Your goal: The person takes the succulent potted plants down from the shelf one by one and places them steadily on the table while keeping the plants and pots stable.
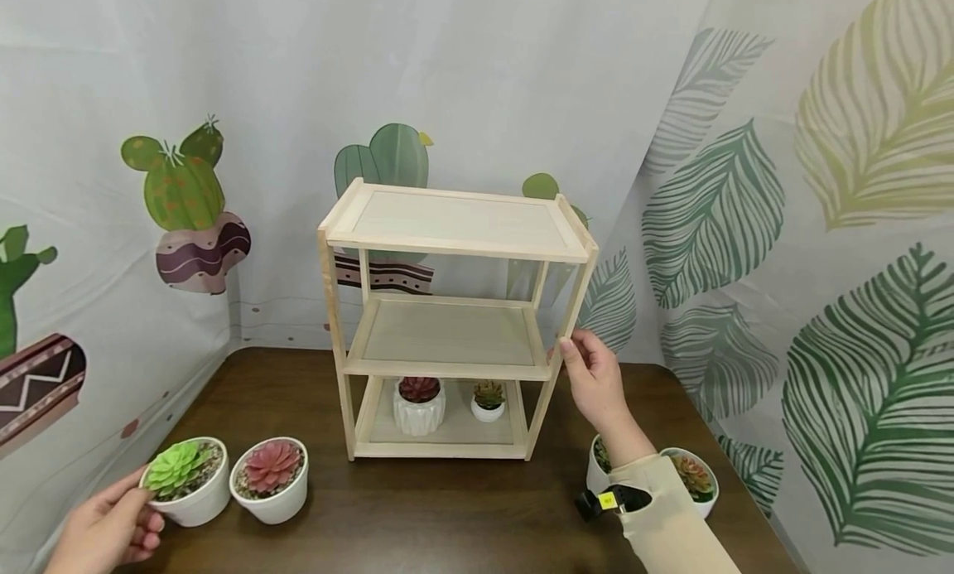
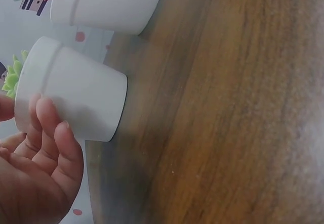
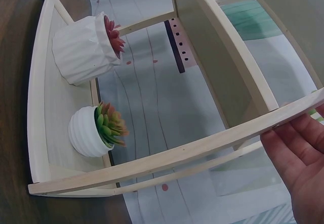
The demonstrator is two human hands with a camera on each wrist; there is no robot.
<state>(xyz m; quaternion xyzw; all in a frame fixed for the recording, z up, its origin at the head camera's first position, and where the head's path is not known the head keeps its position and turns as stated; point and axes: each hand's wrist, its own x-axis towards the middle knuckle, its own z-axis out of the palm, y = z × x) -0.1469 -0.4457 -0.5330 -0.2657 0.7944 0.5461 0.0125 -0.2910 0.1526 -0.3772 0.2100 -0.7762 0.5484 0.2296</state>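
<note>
A small wooden three-tier shelf (image 1: 450, 371) stands on the table. My right hand (image 1: 596, 379) grips its right front post near the middle tier, with the thumb on the front. At the lower left, my left hand (image 1: 108, 516) holds the left edge of a white pot with a bright green succulent (image 1: 195, 491), its fingertips against the pot's side in the left wrist view. Right beside that pot stands a white pot with a pink-red succulent (image 1: 272, 495). On the bottom tier sit a ribbed white pot with a dark red succulent (image 3: 83, 49) and a smaller white pot with a green-orange succulent (image 3: 87, 130).
Near my right forearm stand two more white potted succulents, one (image 1: 596, 470) partly behind the wrist, the other (image 1: 696, 479) partly behind the sleeve. Printed curtains (image 1: 522, 77) hang close behind and beside the brown table (image 1: 447, 516).
</note>
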